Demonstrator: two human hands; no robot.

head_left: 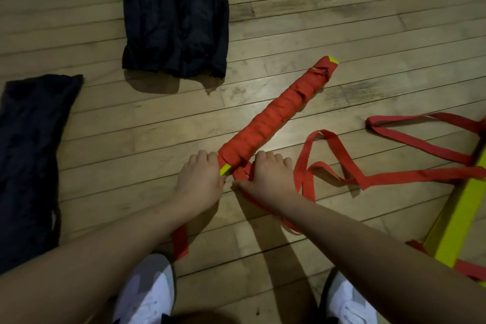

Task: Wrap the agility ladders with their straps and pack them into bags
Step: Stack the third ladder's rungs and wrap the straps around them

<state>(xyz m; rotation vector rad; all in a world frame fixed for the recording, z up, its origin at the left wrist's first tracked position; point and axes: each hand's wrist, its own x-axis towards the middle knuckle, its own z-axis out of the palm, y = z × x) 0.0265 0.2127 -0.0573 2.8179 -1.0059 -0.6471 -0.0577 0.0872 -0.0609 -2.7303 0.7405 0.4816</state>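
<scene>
A ladder bundle (pixel 276 113) wound in red strap lies slantwise on the wood floor, yellow rung ends showing at both tips. My left hand (pixel 201 179) grips its near end, fingers curled round the yellow tip. My right hand (pixel 268 176) holds the loose red strap (pixel 305 166) right beside that end. More strap trails out under both forearms. Two dark bags lie flat on the floor: one (pixel 175 16) at the top centre, one (pixel 31 160) at the left.
A second ladder lies at the right edge, with a yellow rung (pixel 457 218) and red straps (pixel 420 139) spread over the floor. My white shoes (pixel 147 294) stand at the bottom of the view. Bare wood floor (pixel 342 8) stretches beyond the bundle.
</scene>
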